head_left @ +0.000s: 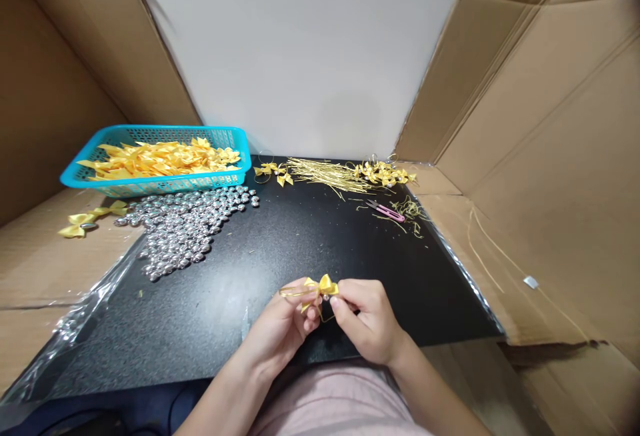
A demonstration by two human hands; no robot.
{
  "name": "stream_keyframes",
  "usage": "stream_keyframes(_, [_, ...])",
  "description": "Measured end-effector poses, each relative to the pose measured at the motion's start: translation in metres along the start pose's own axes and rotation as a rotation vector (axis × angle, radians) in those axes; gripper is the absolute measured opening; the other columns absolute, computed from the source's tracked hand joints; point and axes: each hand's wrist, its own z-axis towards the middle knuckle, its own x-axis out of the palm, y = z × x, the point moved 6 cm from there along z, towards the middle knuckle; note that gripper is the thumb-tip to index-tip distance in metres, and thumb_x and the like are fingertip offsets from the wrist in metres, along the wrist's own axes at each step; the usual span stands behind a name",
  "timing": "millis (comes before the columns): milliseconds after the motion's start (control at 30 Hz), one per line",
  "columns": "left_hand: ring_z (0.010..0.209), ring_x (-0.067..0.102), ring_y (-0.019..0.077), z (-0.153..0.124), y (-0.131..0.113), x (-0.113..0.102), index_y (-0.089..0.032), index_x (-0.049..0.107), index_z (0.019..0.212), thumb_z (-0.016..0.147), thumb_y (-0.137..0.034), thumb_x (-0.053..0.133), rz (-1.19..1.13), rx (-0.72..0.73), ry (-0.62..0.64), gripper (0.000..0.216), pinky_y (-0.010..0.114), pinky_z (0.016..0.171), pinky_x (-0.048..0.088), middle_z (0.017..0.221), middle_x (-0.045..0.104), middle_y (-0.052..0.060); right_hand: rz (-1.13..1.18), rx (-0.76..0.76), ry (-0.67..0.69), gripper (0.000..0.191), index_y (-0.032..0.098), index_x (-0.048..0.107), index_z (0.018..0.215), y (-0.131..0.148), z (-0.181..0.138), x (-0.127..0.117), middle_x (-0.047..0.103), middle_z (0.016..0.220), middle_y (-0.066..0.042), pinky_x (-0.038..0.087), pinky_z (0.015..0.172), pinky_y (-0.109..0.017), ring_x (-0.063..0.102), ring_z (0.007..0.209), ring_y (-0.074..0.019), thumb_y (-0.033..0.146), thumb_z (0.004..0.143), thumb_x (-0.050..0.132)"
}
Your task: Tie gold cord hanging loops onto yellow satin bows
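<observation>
Both hands meet at the near edge of a black mat (280, 249). My left hand (283, 329) pinches a small yellow ribbon bow (320, 287) between thumb and fingers. My right hand (367, 319) is closed too, fingertips pressed against the same bow and a thin gold cord looped under it. A tiny silver bead sits at the bow's centre, between the two hands.
A teal basket (165, 183) full of yellow bows stands at the back left. Silver beads (185, 229) are heaped in front of it. Gold cords (330, 173), finished bows (385, 173) and pink snips (385, 210) lie at the back right. Cardboard walls close in both sides.
</observation>
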Motion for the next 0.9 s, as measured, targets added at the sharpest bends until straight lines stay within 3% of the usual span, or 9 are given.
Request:
stream_keyframes(500, [0.038, 0.049, 0.0017, 0.000, 0.002, -0.001, -0.013, 0.056, 0.058, 0.052, -0.007, 0.081, -0.012, -0.035, 0.063, 0.026, 0.009, 0.038, 0.040, 0.048, 0.054, -0.006, 0.047, -0.013, 0.002, 0.029, 0.019, 0.034, 0.060, 0.000, 0.000, 0.001, 0.034, 0.056, 0.005, 0.026, 0.051, -0.023, 0.034, 0.050, -0.0078, 0.014, 0.086, 0.045])
stream_keyframes(700, [0.039, 0.051, 0.0022, -0.002, -0.002, -0.001, -0.013, 0.056, 0.063, 0.060, -0.007, 0.079, -0.057, -0.029, 0.007, 0.024, 0.008, 0.038, 0.042, 0.050, 0.057, -0.004, 0.048, 0.004, -0.187, 0.013, 0.017, 0.064, 0.080, -0.001, -0.002, -0.010, 0.047, 0.062, 0.002, 0.034, 0.053, -0.023, 0.043, 0.055, -0.0102, 0.016, 0.088, 0.054])
stream_keyframes(800, [0.040, 0.052, 0.0023, -0.003, -0.001, -0.001, -0.012, 0.057, 0.066, 0.062, -0.006, 0.077, -0.074, -0.036, -0.006, 0.022, 0.008, 0.039, 0.043, 0.051, 0.058, -0.004, 0.085, 0.030, -0.278, 0.009, 0.018, 0.068, 0.084, -0.004, -0.004, -0.014, 0.050, 0.062, 0.002, 0.037, 0.054, -0.024, 0.046, 0.056, -0.0112, 0.016, 0.085, 0.059])
stream_keyframes(900, [0.040, 0.053, 0.0028, -0.003, 0.000, -0.001, -0.012, 0.058, 0.064, 0.060, -0.005, 0.078, -0.091, -0.045, 0.005, 0.022, 0.008, 0.038, 0.043, 0.051, 0.059, -0.003, 0.175, 0.081, -0.285, 0.008, 0.018, 0.067, 0.080, -0.008, -0.005, -0.013, 0.050, 0.061, 0.002, 0.037, 0.054, -0.024, 0.047, 0.057, -0.0114, 0.018, 0.085, 0.061])
